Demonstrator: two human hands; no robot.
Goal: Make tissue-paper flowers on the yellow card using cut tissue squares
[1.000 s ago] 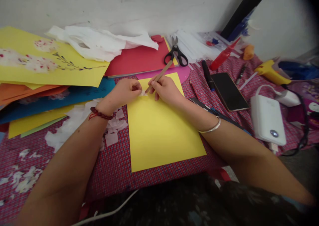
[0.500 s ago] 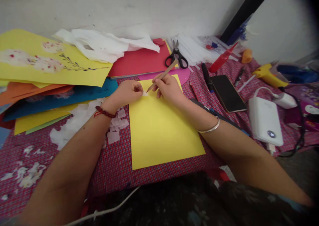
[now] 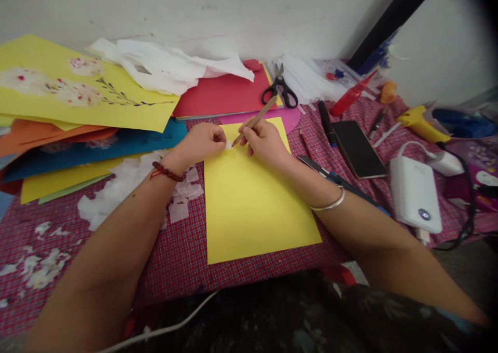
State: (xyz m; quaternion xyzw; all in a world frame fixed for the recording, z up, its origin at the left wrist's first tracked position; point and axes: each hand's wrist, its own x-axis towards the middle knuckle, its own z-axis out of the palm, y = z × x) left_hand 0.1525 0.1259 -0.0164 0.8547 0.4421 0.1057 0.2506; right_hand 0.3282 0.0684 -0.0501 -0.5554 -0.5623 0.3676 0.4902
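Observation:
A plain yellow sheet of paper [image 3: 257,202] lies on the checked cloth in front of me. My right hand [image 3: 264,141] grips a wooden pencil [image 3: 259,118], its point slanting down to the left near the sheet's upper part. At the pencil's point is a small white tissue piece [image 3: 229,145]. My left hand [image 3: 206,141] is closed at the sheet's upper left edge, its thumb and finger pinching that tissue. Beside my left wrist lie small cut tissue squares [image 3: 179,208] and a heap of crumpled white tissue [image 3: 103,193].
Black-handled scissors [image 3: 279,89] rest behind the sheet near a red sheet [image 3: 221,96]. To the right are a phone [image 3: 358,149], a white power bank [image 3: 415,193], a red glue bottle [image 3: 353,94] and a yellow glue gun [image 3: 423,123]. Decorated yellow paper [image 3: 136,120] tops the stack at left.
The whole view has shifted slightly. Both hands stay at the same spot on the sheet, with the pencil standing a little differently over the tissue piece.

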